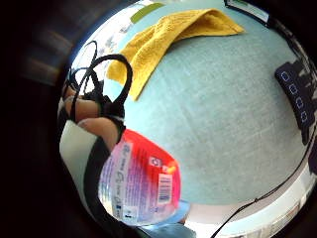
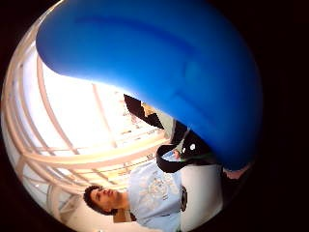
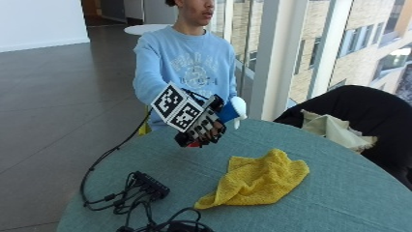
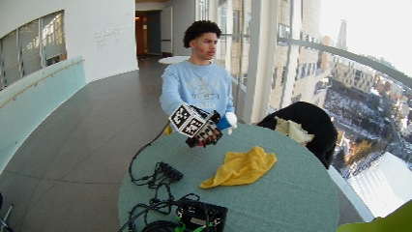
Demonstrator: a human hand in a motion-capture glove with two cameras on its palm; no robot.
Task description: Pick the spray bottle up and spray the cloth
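While the person stands at the far side of the round table (image 3: 360, 193) in the outside view, the gloved right hand (image 3: 203, 128) hangs in the air left of centre, fingers curled round the spray bottle (image 3: 230, 110), whose blue and white top pokes out to the right of the glove. Bottle and hand are well above the tabletop. The yellow cloth (image 3: 257, 181) lies crumpled on the table in the lower middle of the frame, below and to the right of the hand, apart from it. A black power strip (image 3: 151, 184) with tangled cables sits at lower left, and a dark chair (image 3: 360, 116) with a pale cloth draped on it stands at the right.

Over to the wide outside view: same picture, the bottle up in the hand at centre, the cloth on the table just below and to the right.

Little finger side palm view now: the bottle's red label fills the lower left, close against the palm, with the cloth spread at the top on the teal tabletop.

Thumb side palm view: the bottle's blue top swells across the upper half.
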